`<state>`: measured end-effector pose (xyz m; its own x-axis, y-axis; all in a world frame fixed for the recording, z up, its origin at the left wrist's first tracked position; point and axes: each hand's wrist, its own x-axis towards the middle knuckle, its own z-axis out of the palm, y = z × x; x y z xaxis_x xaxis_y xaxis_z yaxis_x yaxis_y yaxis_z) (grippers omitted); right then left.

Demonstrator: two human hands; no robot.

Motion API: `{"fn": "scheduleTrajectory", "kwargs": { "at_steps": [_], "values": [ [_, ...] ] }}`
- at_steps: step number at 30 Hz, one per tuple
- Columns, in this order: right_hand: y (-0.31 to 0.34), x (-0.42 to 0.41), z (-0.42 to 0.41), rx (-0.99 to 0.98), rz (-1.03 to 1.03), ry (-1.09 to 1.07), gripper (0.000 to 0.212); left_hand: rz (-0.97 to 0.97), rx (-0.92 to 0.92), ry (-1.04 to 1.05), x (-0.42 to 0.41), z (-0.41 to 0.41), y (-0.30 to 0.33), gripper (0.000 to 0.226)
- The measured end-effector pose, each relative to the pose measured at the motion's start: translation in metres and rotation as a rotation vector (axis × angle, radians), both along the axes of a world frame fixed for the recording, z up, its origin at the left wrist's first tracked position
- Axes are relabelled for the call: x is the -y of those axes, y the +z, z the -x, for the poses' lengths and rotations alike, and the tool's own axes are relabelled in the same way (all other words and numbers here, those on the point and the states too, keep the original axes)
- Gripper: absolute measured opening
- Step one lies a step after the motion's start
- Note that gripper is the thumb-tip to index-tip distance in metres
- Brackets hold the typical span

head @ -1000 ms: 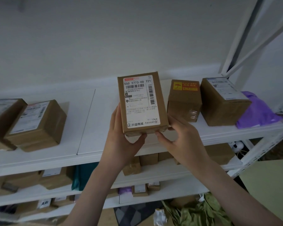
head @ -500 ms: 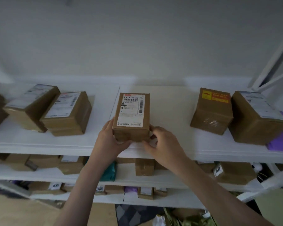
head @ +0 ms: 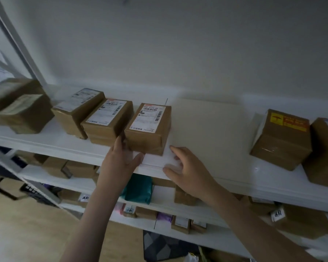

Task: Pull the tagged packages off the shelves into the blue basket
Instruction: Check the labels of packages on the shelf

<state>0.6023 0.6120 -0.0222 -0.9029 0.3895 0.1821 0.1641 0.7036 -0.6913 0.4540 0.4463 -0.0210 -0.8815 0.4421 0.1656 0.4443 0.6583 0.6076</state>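
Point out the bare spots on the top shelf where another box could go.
Widest bare stretch of the top shelf: between the barcode-labelled box and the yellow-stickered box, behind the right hand. The left end is crowded: boxes stand packed side by side there.

1. I note a white metal shelving unit (head: 206,118) against a plain pale wall (head: 178,44).
2. Wooden floor (head: 27,233) lies below.
3. A dark patterned mat (head: 165,246) sits beside crumpled olive material (head: 203,250).
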Motion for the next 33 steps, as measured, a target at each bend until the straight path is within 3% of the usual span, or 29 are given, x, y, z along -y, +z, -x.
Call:
{"fn": "scheduleTrajectory", "kwargs": {
  "at_steps": [5, 12, 18, 22, 28, 33],
  "values": [
    [-0.015, -0.031, -0.085, -0.062, -0.036, -0.136, 0.063, -0.031, -0.052, 0.014, 0.007, -0.052, -0.013, 0.057],
    [-0.019, -0.095, -0.191, -0.084, -0.158, -0.485, 0.055, 0.02, -0.31, -0.334, -0.056, -0.099, -0.024, 0.045],
    [-0.017, -0.112, -0.221, -0.092, -0.149, -0.608, 0.064, 0.015, -0.196, -0.564, -0.139, -0.131, -0.013, 0.052],
    [-0.016, -0.119, -0.22, -0.082, 0.121, -0.646, 0.088, -0.023, -0.076, -0.591, -0.194, -0.148, -0.001, 0.06],
    [-0.004, -0.143, -0.201, -0.144, 0.124, -0.604, 0.057, -0.092, -0.04, -0.64, -0.248, -0.167, 0.006, 0.062],
    [-0.007, -0.137, -0.202, -0.205, 0.066, -0.574, 0.056, -0.181, -0.019, -0.651, -0.243, -0.183, 0.006, 0.065]
  ]
}}
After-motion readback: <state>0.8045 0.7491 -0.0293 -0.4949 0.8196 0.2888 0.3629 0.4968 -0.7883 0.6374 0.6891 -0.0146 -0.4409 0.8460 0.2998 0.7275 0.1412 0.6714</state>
